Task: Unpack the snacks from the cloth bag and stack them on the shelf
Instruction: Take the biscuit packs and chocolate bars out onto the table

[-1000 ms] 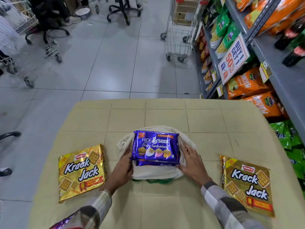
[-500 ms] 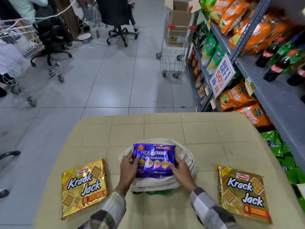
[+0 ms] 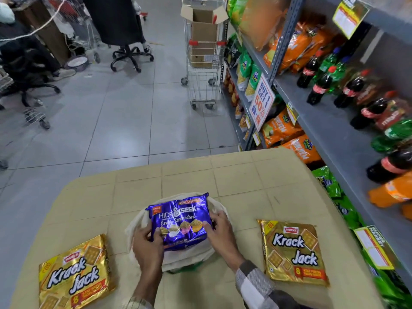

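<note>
The purple Hide & Seek pack (image 3: 180,221) is held over the white cloth bag (image 3: 189,257), which lies at the near middle of the beige table (image 3: 234,175). The left hand (image 3: 148,244) grips the pack's left edge, fingers closed on it with the thumb on its front face. The right hand (image 3: 219,230) grips the right edge, fingers wrapped around it. The pack is tilted, its right end raised. One gold Krack Jack pack (image 3: 74,273) lies flat on the table to the left of the bag, apart from it. A second Krack Jack pack (image 3: 294,250) lies flat to the right, also apart. The grey shelf (image 3: 330,130) stands along the table's right side, carrying orange snack bags (image 3: 281,128) and cola bottles (image 3: 321,88).
</note>
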